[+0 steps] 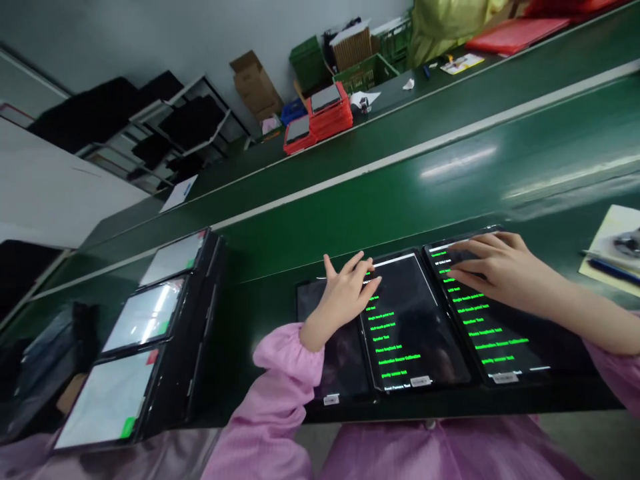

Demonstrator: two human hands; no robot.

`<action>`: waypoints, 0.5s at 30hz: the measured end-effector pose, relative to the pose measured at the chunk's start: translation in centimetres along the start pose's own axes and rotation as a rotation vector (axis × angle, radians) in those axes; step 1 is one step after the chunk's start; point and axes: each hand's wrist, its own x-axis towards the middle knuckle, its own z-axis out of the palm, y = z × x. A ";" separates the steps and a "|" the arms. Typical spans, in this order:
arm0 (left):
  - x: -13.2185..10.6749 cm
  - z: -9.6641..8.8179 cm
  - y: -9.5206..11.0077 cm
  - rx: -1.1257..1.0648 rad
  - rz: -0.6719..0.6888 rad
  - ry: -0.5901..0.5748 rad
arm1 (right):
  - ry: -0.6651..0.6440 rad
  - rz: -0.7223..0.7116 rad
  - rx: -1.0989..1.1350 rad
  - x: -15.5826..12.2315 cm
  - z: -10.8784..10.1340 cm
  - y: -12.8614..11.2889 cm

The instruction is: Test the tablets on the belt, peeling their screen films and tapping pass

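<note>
While both grips are on the tablet row, here's the readout.

Left grip (345,297): fingers spread, nothing pinched. Fingertips land on the top edge of the middle tablet (415,333), and the palm overhangs the seam with the left tablet (330,360). The left tablet's screen is dark and lies under and just outboard of this grip's wrist. The middle tablet shows a list of green text lines running from the fingertips down toward me.

Right grip (500,270): fingers splayed flat, nothing clamped. Pads press on the upper part of the right tablet (505,340), which shows the same green list below the grip. I can't read the text.

The three tablets lie side by side on the green table (260,280), edges touching or nearly so. Each has a small white label at its near edge. Pink sleeves (285,373) cover both of my forearms.

Well outboard of the left grip, three white-screen tablets (145,317) sit in a row on a black holder.

Just outboard of the right grip there's a paper sheet (613,243) with a blue pen (613,270) on it.

Far beyond the fingertips, across the green belt, are red trays (325,117) with screens on top, green crates (367,72) and a cardboard box (255,83).
</note>
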 end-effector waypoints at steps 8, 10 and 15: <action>-5.2 1.1 -2.7 -0.056 0.182 0.220 | 0.037 0.006 -0.075 0.0 0.5 0.3; -7.1 0.6 -4.8 0.005 0.102 0.357 | 0.025 0.005 -0.068 0.3 0.9 0.5; -10.3 0.1 -8.9 -0.004 -0.169 0.387 | 0.095 -0.062 -0.020 0.5 1.3 0.4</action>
